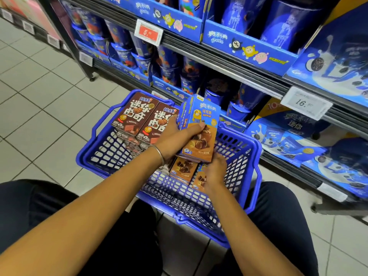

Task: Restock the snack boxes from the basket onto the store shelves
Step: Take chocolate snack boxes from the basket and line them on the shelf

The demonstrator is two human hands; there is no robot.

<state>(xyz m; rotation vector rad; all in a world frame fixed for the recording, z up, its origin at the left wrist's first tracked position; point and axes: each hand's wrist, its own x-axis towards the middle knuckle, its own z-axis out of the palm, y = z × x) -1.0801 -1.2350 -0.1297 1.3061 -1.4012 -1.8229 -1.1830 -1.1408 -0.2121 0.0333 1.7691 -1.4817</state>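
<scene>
We grip a blue-and-tan box point(201, 124) above the blue basket point(179, 198): our left hand point(175, 136) wraps its fingers round it, and our right hand point(214, 172) curls fingers under its lower end. Brown boxes point(139, 116) and more tan boxes point(183, 168) sit inside the basket.

Pale tiled floor point(39, 100), dark grout

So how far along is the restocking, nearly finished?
Probably not. Done: the shelves hold many blue packs, but which came from this basket can't be told. In hand: the left hand grips a blue-and-orange box raised above the basket, with the right hand holding its lower edge. Left: two brown boxes and more orange boxes lie inside.
</scene>
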